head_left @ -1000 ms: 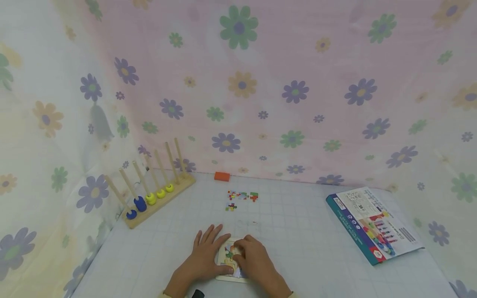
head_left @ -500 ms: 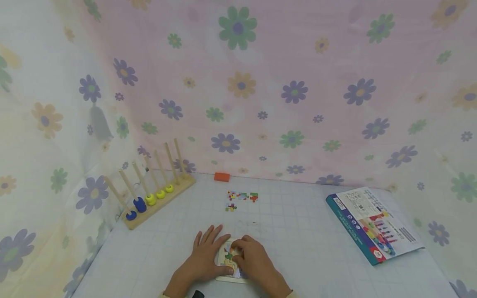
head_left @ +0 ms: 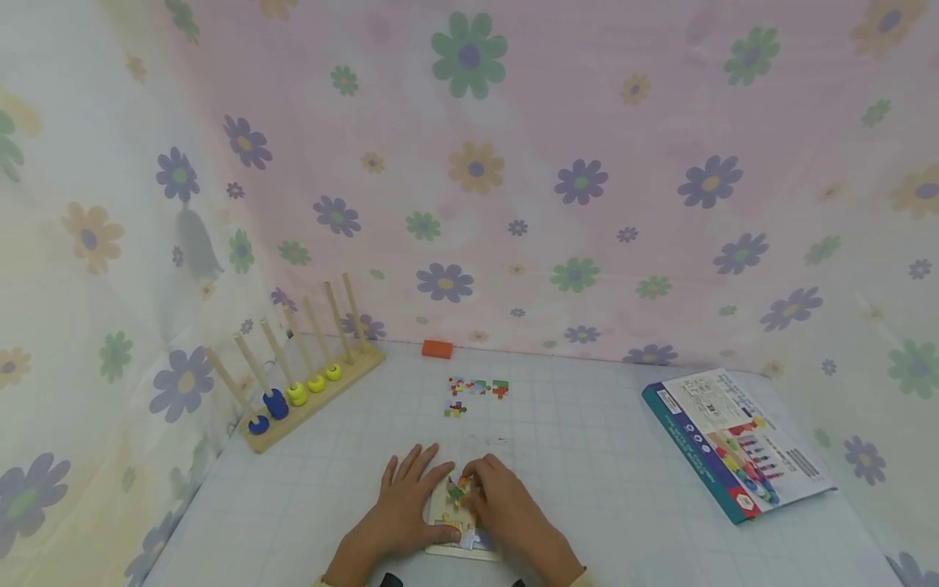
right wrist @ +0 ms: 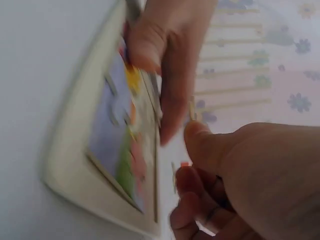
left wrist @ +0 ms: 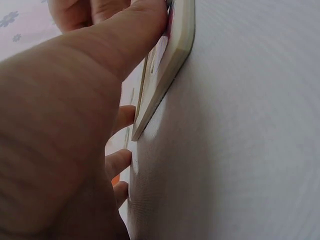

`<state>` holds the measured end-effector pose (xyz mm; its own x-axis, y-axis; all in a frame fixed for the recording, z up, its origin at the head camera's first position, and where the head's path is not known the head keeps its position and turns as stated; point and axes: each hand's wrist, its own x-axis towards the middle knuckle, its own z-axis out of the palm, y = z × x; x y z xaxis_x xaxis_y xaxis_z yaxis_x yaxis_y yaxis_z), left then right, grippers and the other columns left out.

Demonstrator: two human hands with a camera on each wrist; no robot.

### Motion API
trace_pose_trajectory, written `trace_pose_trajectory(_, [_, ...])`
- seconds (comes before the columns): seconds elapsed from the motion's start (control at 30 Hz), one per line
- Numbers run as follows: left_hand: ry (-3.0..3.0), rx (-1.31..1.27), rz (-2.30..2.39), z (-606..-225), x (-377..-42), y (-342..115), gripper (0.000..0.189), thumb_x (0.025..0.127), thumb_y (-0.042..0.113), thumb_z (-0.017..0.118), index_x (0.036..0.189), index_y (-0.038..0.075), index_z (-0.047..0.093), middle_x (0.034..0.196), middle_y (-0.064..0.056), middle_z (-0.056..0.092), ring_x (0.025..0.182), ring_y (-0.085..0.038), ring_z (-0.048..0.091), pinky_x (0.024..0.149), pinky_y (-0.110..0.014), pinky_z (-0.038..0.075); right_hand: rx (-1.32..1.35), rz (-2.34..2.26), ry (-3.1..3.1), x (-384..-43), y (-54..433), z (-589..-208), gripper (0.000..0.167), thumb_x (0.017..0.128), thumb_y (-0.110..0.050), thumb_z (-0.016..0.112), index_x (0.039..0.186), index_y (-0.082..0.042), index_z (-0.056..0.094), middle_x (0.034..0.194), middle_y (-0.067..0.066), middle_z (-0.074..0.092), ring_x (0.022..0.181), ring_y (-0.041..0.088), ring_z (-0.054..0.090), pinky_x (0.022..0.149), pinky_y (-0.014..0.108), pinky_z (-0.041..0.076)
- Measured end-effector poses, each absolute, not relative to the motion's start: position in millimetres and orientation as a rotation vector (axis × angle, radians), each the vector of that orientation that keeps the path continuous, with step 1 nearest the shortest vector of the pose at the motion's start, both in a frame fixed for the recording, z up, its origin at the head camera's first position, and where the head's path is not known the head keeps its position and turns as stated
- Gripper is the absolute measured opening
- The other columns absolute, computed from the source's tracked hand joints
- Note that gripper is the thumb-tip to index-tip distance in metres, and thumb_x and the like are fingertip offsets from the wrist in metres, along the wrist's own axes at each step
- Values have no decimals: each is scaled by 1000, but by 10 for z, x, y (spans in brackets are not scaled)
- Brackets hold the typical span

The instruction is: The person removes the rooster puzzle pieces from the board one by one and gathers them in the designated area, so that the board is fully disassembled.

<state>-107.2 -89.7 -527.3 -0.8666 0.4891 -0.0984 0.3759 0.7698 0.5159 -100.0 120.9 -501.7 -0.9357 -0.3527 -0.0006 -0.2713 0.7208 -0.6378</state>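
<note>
A small wooden jigsaw tray (head_left: 462, 553) lies on the table before me, with fitted pieces (head_left: 469, 536) along its near side and bare wood above them. My left hand (head_left: 399, 509) lies along the tray's left edge, fingers straight and spread, its thumb resting on the near pieces. In the right wrist view, that thumb (right wrist: 145, 50) shows over the tray. My right hand (head_left: 509, 505) pinches a colourful puzzle piece (head_left: 456, 492) between thumb and fingers, just above the tray; its fingers partly hide the piece.
Several loose puzzle pieces (head_left: 478, 386) lie beyond the tray, with an orange block (head_left: 437, 349) behind them. At the left stands a wooden peg rack (head_left: 315, 399) with blue and yellow beads. A flat printed box (head_left: 737, 444) lies at the right.
My right hand has shifted slightly away from me and lifted a puzzle piece, uncovering bare wood in the tray. The left hand stays where it was.
</note>
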Motion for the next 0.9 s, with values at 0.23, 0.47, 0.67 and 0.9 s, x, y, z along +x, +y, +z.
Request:
trace_pose_trajectory(0.23, [2754,653,706,-5309,-1096,-869,96,73,72,76,152,26,47,169,-10,27,157,-41,18,122,-73,10,-405,-1010,3024,-1560,1403,-5084,18,95,-13,71,112,-9,66,92,-2,54,77,7,46,66,24,44])
trace_pose_trajectory(0.47, [2733,651,719,-5263,-1076,-837,94,75,71,76,152,25,47,168,-11,28,157,-42,18,122,-72,10,-413,-984,3036,-1972,1509,-5188,16,94,-10,71,109,-4,67,96,6,62,84,17,56,76,38,52])
trace_pose_trajectory(0.67, [2763,648,698,-5300,-1093,-859,90,78,71,73,152,26,47,169,-10,28,157,-41,18,123,-71,10,-374,-933,3038,-2110,1452,-5169,18,95,-12,72,111,-5,67,102,7,66,92,20,62,82,41,54])
trace_pose_trajectory(0.9, [2766,635,674,-5342,-1094,-874,89,79,74,70,152,28,47,169,-9,28,157,-40,17,123,-71,9,-302,-914,3011,-2118,1400,-5144,21,93,-10,74,112,-4,68,101,8,67,92,20,62,84,42,54])
